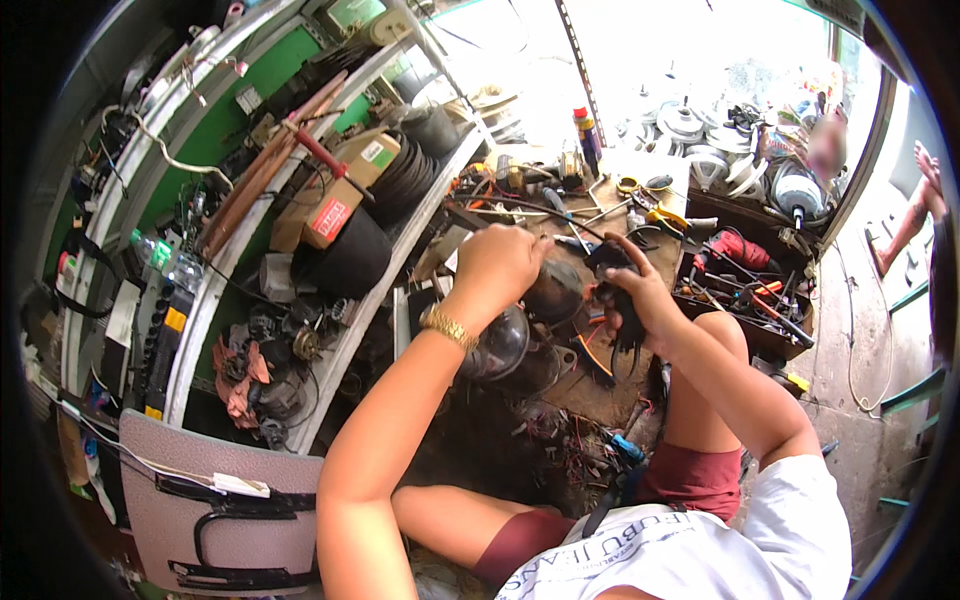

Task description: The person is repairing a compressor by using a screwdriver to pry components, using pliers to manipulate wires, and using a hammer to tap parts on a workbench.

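Note:
My left hand (499, 262), with a gold watch (449, 325) on its wrist, is raised over the cluttered bench. Its fingers are curled together in a pinch, and whatever is in them is hidden. To its right, my right hand (640, 298) grips a dark bundle of black cord (627, 332), with loose strands hanging below the palm. The bundle's exact kind is unclear. A thin dark cable (540, 206) passes behind both hands. Below and between them are a dark rounded housing (553, 292) and a clear, glassy dome (500, 345).
At right stands an open tool box (745, 325) holding a red power drill (738, 250). Shelves at left carry a cardboard box (335, 195) and a black bucket (345, 262). A spray can (586, 135) stands at the back. White fan parts (690, 125) are piled beyond. Another person's leg (905, 230) shows far right.

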`<state>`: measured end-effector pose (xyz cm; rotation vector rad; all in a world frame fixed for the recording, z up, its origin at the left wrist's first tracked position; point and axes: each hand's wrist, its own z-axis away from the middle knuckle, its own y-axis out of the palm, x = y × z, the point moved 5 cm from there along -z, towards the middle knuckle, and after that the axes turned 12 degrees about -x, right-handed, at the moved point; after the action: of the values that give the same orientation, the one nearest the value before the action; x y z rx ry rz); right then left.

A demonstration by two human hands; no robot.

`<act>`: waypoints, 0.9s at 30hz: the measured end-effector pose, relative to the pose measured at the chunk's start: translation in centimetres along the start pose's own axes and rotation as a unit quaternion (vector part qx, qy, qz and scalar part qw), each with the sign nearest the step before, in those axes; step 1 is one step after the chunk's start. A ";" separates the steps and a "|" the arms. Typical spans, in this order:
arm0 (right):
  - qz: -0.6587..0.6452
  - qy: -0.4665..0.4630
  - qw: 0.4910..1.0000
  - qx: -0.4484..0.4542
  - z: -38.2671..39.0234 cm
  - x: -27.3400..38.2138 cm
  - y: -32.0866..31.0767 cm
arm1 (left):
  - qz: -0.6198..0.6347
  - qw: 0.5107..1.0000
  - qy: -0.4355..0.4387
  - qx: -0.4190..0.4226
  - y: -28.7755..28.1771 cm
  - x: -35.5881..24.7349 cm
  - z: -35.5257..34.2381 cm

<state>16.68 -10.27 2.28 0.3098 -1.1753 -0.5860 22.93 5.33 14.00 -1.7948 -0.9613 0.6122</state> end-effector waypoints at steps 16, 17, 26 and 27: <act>-0.037 -0.080 0.996 0.023 3.5 -0.8 -2.8 | -0.030 0.995 0.007 0.091 -0.6 -3.3 0.6; -0.010 -0.140 0.990 0.010 3.1 -0.9 -2.8 | -0.040 0.994 -0.019 0.097 -0.5 -3.2 0.6; 0.085 -0.265 0.960 -0.023 4.6 0.3 -3.0 | -0.071 0.997 -0.021 0.026 -0.2 -3.8 0.3; 0.117 -0.278 0.953 -0.018 6.3 0.8 -3.8 | -0.066 0.998 -0.009 -0.010 -0.6 -3.6 0.7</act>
<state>10.07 -13.34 3.22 -0.0365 -1.7135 -0.4967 20.18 2.83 14.25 -1.7290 -1.0917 0.5374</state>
